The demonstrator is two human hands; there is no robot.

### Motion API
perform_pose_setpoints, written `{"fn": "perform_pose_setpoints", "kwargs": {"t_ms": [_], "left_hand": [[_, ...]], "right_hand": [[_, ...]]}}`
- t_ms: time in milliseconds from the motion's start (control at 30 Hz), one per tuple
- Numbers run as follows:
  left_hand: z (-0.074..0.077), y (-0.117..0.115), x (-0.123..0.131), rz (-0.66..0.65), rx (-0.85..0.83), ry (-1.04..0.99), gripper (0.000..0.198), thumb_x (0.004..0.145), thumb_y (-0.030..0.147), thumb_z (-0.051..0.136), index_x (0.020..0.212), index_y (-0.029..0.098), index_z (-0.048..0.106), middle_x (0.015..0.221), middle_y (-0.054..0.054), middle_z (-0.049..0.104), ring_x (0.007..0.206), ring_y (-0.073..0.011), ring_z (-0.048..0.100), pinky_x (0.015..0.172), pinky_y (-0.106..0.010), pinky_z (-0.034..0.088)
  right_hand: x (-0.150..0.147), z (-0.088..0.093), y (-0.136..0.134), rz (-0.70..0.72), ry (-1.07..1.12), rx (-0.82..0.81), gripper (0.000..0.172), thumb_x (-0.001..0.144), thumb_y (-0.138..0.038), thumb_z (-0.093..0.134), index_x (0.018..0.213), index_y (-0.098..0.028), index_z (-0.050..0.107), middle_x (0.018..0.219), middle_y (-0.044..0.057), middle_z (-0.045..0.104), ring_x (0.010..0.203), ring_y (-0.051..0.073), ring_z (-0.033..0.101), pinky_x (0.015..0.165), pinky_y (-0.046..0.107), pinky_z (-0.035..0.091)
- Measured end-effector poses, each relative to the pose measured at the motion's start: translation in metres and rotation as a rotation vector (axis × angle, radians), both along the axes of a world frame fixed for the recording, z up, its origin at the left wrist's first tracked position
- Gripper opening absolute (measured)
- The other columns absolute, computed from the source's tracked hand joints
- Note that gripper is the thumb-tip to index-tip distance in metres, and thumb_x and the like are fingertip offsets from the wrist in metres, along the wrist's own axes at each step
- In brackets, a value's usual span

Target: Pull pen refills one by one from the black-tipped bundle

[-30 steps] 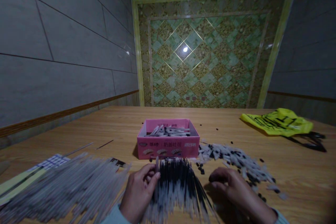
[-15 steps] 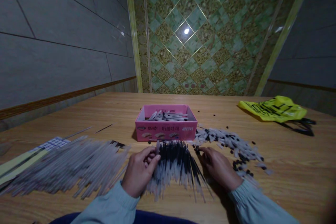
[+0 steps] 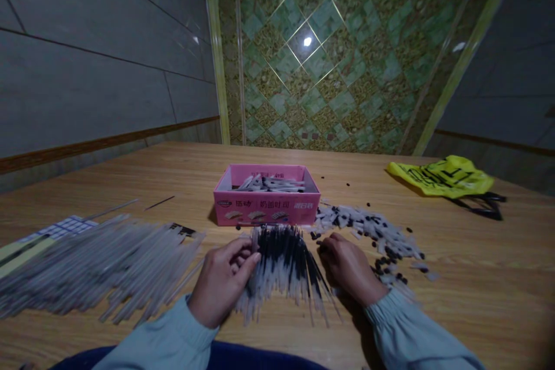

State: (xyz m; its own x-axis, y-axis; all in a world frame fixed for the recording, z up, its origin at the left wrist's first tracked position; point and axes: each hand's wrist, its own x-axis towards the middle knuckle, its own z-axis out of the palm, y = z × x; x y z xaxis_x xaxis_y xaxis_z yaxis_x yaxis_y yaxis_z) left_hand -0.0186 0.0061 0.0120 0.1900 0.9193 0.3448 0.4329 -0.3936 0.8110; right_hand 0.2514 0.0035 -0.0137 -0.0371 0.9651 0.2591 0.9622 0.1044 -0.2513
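Note:
My left hand [image 3: 223,280] is closed, thumb and fingers pinching a narrow translucent plastic tube [image 3: 255,238]. It rests at the left side of a fanned bundle of thin sticks [image 3: 281,260], black at the far part and translucent toward me. On the bundle's right, my right hand [image 3: 352,270] has its fingertips pressed together low on the table around a small black piece [image 3: 319,245], partly hidden by the fingers. Just beyond both hands stands a pink cardboard box [image 3: 264,213] holding white and black slim pieces [image 3: 273,184].
Many clear thin tubes [image 3: 108,266] lie on the left, beside a checked and yellow packet [image 3: 65,228]. Small white and black bits [image 3: 373,230] are scattered on the right. A yellow plastic bag [image 3: 451,178] with black handles lies at the far right. A tiled wall [image 3: 316,69] closes the back.
The camera view has shifted slightly, so everything sits a little left and higher. My right fingertips have drawn closer together at the black bits. My left hand keeps its pinch.

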Motion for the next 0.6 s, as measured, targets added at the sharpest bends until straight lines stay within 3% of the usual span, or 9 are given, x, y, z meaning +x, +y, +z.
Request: {"fn": "perform_pose_setpoints", "kwargs": {"t_ms": [267,467,600], "left_hand": [[-0.003,0.001,0.001,-0.017,-0.088,-0.117,0.016,0.073,0.031,0.06,0.081,0.017,0.062,0.068,-0.002,0.062,0.062,-0.0166,0.061,0.054,-0.026,0.049],[-0.001,0.001,0.006,-0.183,-0.369,-0.418,0.019,0.075,0.034,0.06,0.077,0.016,0.055,0.068,-0.002,0.065,0.051,-0.0123,0.059,0.041,-0.02,0.042],[-0.001,0.0,0.009,-0.238,-0.499,-0.621,0.02,0.074,0.031,0.063,0.081,0.015,0.053,0.074,-0.005,0.069,0.055,-0.0107,0.06,0.045,-0.019,0.044]], "right_hand": [[0.003,-0.004,0.001,-0.03,0.279,0.034,0.006,0.071,-0.02,0.057,0.071,-0.019,0.063,0.07,0.006,0.065,0.071,0.023,0.059,0.06,0.028,0.033],[-0.005,0.002,-0.003,0.084,0.686,-0.004,0.029,0.073,-0.028,0.058,0.097,-0.014,0.066,0.095,0.01,0.07,0.089,0.024,0.062,0.076,0.034,0.045],[-0.021,0.009,-0.011,0.155,0.919,-0.078,0.037,0.074,-0.045,0.06,0.09,-0.012,0.068,0.075,0.009,0.07,0.064,0.018,0.063,0.059,0.03,0.048]]}}
